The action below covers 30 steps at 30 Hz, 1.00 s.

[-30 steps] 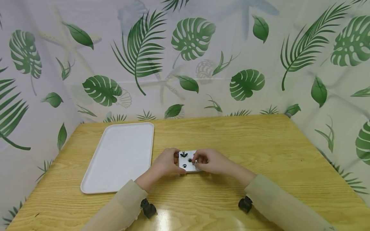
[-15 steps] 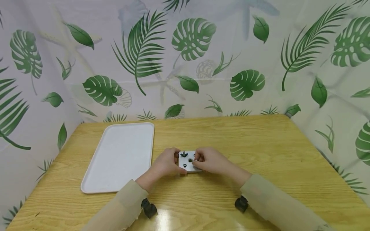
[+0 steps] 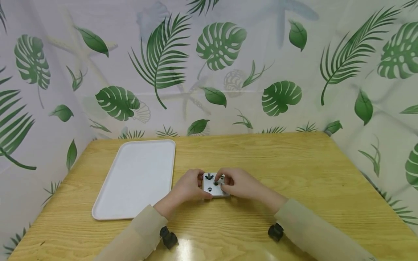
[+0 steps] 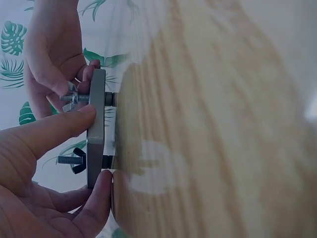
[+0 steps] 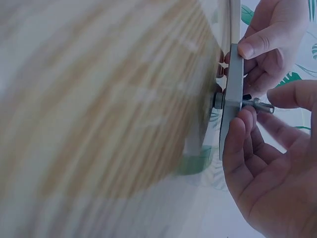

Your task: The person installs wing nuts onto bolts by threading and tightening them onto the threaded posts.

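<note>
A flat silver metal plate (image 3: 215, 193) with several holes is held near the middle of the table, raised on bolt heads underneath. My left hand (image 3: 188, 185) grips its left side, thumb along the near edge and fingers behind. At the far left corner a bolt stands up with a black wing nut (image 4: 78, 160) on it. My right hand (image 3: 241, 183) is at the plate's right side, thumb and index finger around a silver wing nut (image 4: 73, 97) on a second upright bolt (image 5: 266, 107). In the head view those fingers partly hide this nut.
A white rectangular tray (image 3: 137, 177) lies to the left of the hands on the wooden table (image 3: 281, 156). A leaf-patterned cloth (image 3: 241, 105) stands behind the table and along both sides. Black wrist cameras (image 3: 275, 232) hang at both sleeves.
My right hand's thumb and fingers have closed in and then spread again around the silver wing nut, with its wrist swinging slightly left and back. My left hand keeps its grip on the plate.
</note>
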### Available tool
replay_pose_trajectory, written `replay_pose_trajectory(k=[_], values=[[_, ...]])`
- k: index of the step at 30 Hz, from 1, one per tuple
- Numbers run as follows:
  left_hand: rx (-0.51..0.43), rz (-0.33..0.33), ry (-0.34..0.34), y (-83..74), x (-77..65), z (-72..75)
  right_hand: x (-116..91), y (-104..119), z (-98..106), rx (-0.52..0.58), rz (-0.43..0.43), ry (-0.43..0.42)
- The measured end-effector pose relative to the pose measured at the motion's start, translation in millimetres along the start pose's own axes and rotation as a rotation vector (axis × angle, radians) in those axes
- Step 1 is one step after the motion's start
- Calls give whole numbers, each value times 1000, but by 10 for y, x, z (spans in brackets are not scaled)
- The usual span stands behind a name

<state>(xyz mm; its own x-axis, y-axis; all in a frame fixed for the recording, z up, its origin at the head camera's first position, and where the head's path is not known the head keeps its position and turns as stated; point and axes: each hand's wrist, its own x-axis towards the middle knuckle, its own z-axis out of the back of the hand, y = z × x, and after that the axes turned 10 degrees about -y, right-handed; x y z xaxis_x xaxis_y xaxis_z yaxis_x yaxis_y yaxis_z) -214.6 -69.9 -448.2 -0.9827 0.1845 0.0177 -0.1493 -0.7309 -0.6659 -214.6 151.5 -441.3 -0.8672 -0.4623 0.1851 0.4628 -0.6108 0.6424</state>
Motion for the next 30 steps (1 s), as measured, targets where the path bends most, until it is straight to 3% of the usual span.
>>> replay_pose_trajectory(k=[10, 17, 26, 30], values=[[19, -6, -3, -19, 5, 6, 2, -112, 84, 104, 52, 90], [12, 1, -5, -19, -4, -3, 5, -157, 92, 147, 27, 112], [-10, 0, -8, -13, -2, -3, -1, -169, 44, 186, -35, 86], [-13, 4, -7, -22, -9, 2, -11, -123, 33, 124, -45, 31]])
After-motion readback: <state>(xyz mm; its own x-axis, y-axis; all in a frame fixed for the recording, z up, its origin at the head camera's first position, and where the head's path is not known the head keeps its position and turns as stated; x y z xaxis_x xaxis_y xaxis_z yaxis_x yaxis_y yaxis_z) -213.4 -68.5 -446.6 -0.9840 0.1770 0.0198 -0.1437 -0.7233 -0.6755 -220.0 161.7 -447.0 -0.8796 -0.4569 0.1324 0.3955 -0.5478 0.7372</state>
